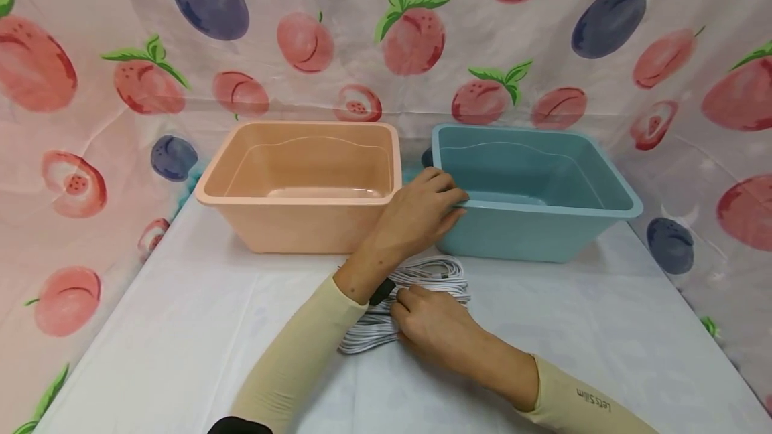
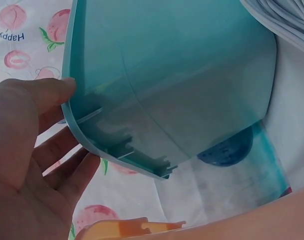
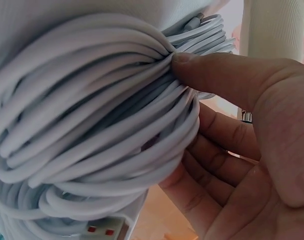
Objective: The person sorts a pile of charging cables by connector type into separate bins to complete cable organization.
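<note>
White coiled cable (image 1: 410, 300) is lying on the table (image 1: 181, 327) in front of both tubs. I'm pinching its bundled strands with my right hand (image 1: 437, 327); it's soft, light, likely to spring loose, so I'm gripping mid-bundle. My left hand (image 1: 422, 209) is curling over the teal tub (image 1: 543, 220) rim, crossing above. Peach tub (image 1: 301, 186) is standing beside.

The blue bin (image 1: 543, 220) and the orange bin (image 1: 289, 220) look like smooth plastic with a soft shine. The white cable (image 3: 92, 125) has a smooth, matt rubbery skin. The table cover (image 1: 181, 327) and the fruit-printed backdrop (image 1: 90, 119) look like thin cloth, slightly creased.
</note>
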Motion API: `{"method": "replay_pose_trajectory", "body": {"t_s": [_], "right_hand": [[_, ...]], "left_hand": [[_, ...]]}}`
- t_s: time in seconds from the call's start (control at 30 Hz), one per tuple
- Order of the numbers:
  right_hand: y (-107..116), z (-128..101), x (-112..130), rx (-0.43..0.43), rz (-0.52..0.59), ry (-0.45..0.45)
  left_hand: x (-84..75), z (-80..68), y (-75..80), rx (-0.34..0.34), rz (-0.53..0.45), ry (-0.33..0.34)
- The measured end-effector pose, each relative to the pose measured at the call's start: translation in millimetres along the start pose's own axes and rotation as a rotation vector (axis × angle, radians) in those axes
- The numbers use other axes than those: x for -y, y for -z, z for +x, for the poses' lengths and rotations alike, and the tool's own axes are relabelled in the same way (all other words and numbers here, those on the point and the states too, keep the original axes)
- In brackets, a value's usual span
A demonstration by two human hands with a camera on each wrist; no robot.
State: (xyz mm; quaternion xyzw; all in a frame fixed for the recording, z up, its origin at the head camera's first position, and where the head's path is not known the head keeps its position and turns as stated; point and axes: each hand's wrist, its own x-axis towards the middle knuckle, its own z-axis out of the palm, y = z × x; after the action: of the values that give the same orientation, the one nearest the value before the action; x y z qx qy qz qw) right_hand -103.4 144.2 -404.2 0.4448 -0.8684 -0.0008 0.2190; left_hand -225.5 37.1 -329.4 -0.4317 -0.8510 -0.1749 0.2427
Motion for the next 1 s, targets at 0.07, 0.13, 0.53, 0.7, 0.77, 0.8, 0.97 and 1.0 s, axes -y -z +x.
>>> {"method": "replay_pose_trajectory", "body": {"t_s": [0.07,0.13,0.53,0.7,0.77,0.8,0.97,1.0], "right_hand": [[0.3,0.1,0.2,0.001,-0.002,0.004],[0.9,0.4,0.4,0.007,-0.002,0.005],[8.1,2.0,2.0,0.041,0.046,0.009],[17.1,1.8,-0.2,0.078,0.066,-0.001],[22.5,1.3,-1.5,0.108,0.07,-0.007],[24.7,1.0,-2.4,0.122,0.072,-0.01],[35.2,-0.3,-7.2,0.169,0.083,-0.014],[36.8,-0.5,-8.1,0.173,0.087,-0.012]], "left_hand": [[-0.2,-0.5,0.6,-0.001,-0.001,0.007],[-0.2,-0.9,1.0,0.0,-0.001,0.011],[-0.2,-0.9,2.6,0.011,-0.014,0.019],[0.7,0.0,3.0,0.011,-0.011,0.02],[1.0,0.5,3.4,0.014,-0.011,0.021],[1.1,0.7,3.6,0.015,-0.011,0.021],[1.6,0.8,3.9,0.024,-0.015,0.026],[1.7,0.7,3.8,0.025,-0.015,0.028]]}}
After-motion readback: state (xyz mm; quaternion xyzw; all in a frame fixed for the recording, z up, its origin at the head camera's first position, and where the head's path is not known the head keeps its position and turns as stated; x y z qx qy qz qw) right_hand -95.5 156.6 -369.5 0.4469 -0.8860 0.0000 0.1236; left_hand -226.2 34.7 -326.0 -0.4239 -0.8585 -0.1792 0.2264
